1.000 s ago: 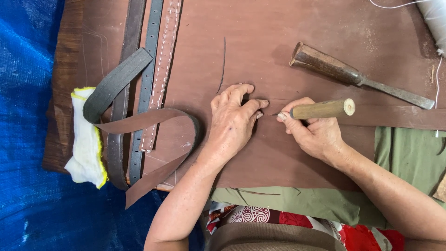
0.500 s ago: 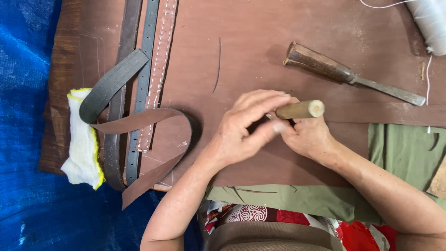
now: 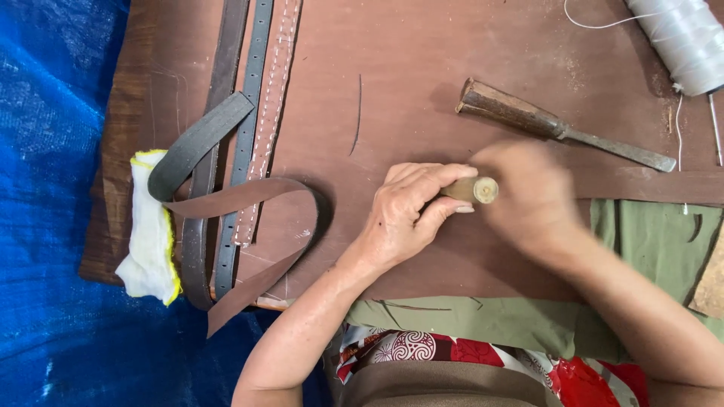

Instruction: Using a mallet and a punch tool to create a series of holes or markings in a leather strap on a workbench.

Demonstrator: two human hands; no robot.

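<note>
Since half a second ago, wooden tool handle (image 3: 471, 189) passed over to left hand (image 3: 403, 218), fingers (image 3: 434, 177) now wrapped round it; right hand (image 3: 528, 196) pulled slightly away, blurred in motion, grip impossible to tell. Handle sitting over brown leather sheet (image 3: 422, 83) on the counter. Beyond, a wood-handled chisel (image 3: 558, 128) lying flat; thread spool (image 3: 679, 38) at far corner. To the left, looped leather straps (image 3: 241, 196) and a white-and-yellow cloth (image 3: 151, 226) on blue tarp (image 3: 53, 226).
</note>
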